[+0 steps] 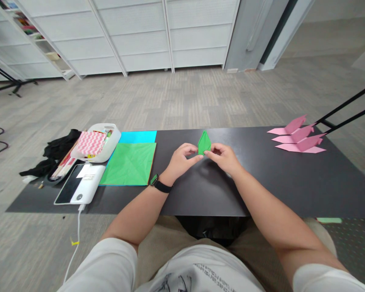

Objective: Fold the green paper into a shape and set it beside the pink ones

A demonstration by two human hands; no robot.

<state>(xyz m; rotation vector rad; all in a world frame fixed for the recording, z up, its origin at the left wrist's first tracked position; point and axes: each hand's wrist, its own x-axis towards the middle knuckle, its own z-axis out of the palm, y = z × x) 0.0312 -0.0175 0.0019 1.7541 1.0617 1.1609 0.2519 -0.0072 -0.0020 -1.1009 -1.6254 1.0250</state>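
A small folded green paper piece (204, 142) stands pointed upward just above the black table (261, 182), held between both hands. My left hand (182, 159) pinches its lower left edge with curled fingers. My right hand (223, 157) pinches its lower right edge, fingers closed too. A black watch sits on my left wrist.
A green paper sheet (129, 164) lies over a blue sheet (138, 136) at the left. Further left are a white tray (99, 144) with patterned paper, a white power bank (88, 184) with a phone, pencils and black cloth. Three folded pink paper pieces (298, 140) lie far right.
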